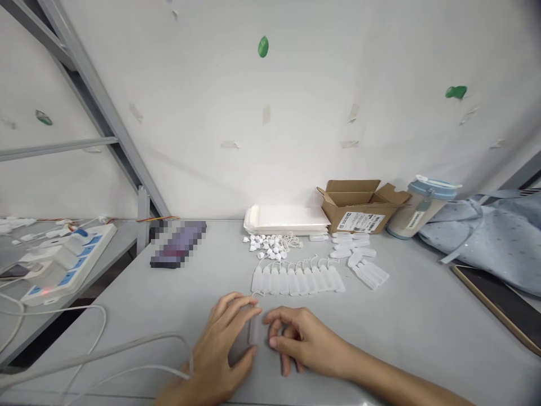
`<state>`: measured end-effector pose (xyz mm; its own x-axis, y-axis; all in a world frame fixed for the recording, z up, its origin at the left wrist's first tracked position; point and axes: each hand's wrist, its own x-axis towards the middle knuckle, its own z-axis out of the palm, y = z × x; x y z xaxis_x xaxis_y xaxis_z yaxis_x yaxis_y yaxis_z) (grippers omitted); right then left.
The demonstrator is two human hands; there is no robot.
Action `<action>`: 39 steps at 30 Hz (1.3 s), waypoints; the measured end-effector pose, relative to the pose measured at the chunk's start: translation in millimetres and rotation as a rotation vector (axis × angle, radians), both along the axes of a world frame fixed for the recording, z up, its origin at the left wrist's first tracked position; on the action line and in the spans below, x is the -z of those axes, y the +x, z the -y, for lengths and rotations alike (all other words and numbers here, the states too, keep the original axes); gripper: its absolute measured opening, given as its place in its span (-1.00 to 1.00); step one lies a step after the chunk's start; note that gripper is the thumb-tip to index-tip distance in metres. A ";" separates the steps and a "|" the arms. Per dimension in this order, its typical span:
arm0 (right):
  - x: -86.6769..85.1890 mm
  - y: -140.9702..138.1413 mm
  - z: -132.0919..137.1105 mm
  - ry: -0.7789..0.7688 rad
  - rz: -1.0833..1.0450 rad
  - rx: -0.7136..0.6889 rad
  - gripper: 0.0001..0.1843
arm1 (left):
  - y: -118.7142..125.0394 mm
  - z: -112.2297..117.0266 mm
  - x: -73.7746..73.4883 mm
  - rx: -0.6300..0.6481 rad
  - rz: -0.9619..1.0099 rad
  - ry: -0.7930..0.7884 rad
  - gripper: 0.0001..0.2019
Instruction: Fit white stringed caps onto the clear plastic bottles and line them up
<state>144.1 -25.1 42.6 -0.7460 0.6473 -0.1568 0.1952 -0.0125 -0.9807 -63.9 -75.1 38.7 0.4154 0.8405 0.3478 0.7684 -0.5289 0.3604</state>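
A small translucent squeeze bottle (253,328) lies on the grey table between my two hands. My left hand (224,344) curves around it with fingers and thumb apart; its fingertips reach the bottle's upper end and the thumb is near its lower end. Whether they press on it I cannot tell. Just right of the bottle, my right hand (300,341) has its fingers curled in towards the thumb, with nothing visible in them. Beyond the hands stands a row of similar bottles (298,281) with thin white loops at their tops.
White caps (270,246) and white cords (291,241) lie behind the row; loose bottles (367,272) lie to its right. Farther back are white packets (287,219), an open cardboard box (359,211) and a tumbler (416,211). A phone (502,304) lies right; cables (127,344) cross at left.
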 end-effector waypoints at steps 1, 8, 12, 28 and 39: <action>-0.2 0.1 0.3 0.000 0.001 -0.001 -0.75 | -0.1 0.1 0.0 0.001 -0.001 -0.001 -0.50; 1.2 1.1 0.5 -0.008 -0.008 0.000 -0.75 | 0.4 -0.8 0.8 0.009 0.002 0.001 -0.49; 2.2 1.1 0.2 -0.008 -0.006 -0.004 -0.73 | 0.4 -1.8 2.1 -0.005 0.016 0.004 -0.48; -10.1 2.0 1.5 0.096 0.048 -0.053 -0.70 | -1.6 -0.7 2.0 -0.028 0.047 0.041 -0.47; -16.7 3.0 1.3 0.140 0.070 -0.074 -0.69 | -1.4 -0.9 4.4 -0.042 0.071 0.007 -0.43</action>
<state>147.0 -26.3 59.4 -0.7826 0.6104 -0.1222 0.2583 0.1397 -0.9559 -65.3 -74.1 34.3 0.3542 0.8540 0.3812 0.7626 -0.4997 0.4108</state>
